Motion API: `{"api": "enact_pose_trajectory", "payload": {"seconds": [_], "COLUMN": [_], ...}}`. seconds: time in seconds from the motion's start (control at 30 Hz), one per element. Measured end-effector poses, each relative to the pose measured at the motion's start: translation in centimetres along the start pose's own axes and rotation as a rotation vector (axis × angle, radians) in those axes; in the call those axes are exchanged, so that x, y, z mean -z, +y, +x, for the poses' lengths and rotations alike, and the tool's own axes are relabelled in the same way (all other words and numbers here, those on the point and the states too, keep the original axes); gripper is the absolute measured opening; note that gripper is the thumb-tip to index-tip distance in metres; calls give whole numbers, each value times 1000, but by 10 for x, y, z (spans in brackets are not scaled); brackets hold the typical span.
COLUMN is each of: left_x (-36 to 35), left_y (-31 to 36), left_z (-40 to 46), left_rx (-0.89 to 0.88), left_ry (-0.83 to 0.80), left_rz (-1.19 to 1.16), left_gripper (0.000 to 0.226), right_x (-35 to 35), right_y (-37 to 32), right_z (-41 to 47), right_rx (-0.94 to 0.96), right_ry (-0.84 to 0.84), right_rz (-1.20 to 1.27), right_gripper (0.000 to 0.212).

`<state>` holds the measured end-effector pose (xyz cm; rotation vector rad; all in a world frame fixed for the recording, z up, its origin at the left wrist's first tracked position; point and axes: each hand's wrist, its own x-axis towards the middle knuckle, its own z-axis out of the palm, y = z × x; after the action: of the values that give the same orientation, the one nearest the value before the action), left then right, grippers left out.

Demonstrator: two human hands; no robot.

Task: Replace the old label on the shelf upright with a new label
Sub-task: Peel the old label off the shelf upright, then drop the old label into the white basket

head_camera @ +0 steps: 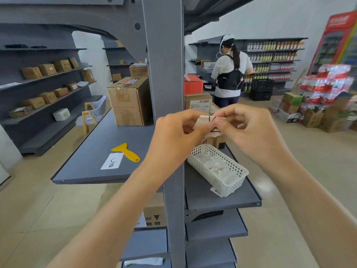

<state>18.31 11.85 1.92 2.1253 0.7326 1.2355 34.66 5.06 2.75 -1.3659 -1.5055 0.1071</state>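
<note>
Right now both hands — left (174, 130), right (249, 126) — pinch the crumpled label (207, 123) between them.

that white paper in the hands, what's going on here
A person holds a crumpled white label with black marks between both hands, left hand and right hand, in front of the grey shelf upright. Both pinch it, seemingly peeling or folding it. A flat label and a yellow scraper lie on the shelf to the left; a white basket of crumpled papers sits on the shelf to the right.
</note>
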Motion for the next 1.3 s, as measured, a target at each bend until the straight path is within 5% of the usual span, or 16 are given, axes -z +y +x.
{"api": "enact_pose_trajectory", "payload": {"seconds": [0.1, 0.2, 0.33, 0.47, 0.57, 0.73, 0.87, 1.1, 1.3], "left_x": [-12, -32, -57, -72, -81, -92, -106, -139, -172], "left_y": [-7, -12, -10, 2, 3, -10, -23, -49, -112], "left_z": [10, 13, 13, 23, 38, 56, 67, 78, 72], "left_rx": [84, -59, -227, 59, 370, 454, 389, 358, 481], "left_ry": [23, 18, -52, -51, -115, -256, -186, -3, -112], "left_rz": [-178, -10, 188, -261, -571, -582, -471, -297, 140], "left_gripper": [11, 17, 24, 5, 32, 25, 16, 6, 3], "right_x": [12, 18, 28, 40, 47, 54, 59, 46, -1], "right_y": [5, 11, 20, 34, 47, 68, 83, 135, 204], "right_z": [-1, -3, -1, 3, 8, 16, 22, 47, 49], "right_rx": [-24, -87, -136, -148, -178, -208, -253, -303, -419], "right_ry": [-4, 27, 22, -43, 22, 57, -82, -44, -227], "right_rz": [-65, -213, -356, -316, -115, 83, 38, 4, -287], "right_gripper": [22, 8, 16, 18, 21, 23, 41, 23, 23]}}
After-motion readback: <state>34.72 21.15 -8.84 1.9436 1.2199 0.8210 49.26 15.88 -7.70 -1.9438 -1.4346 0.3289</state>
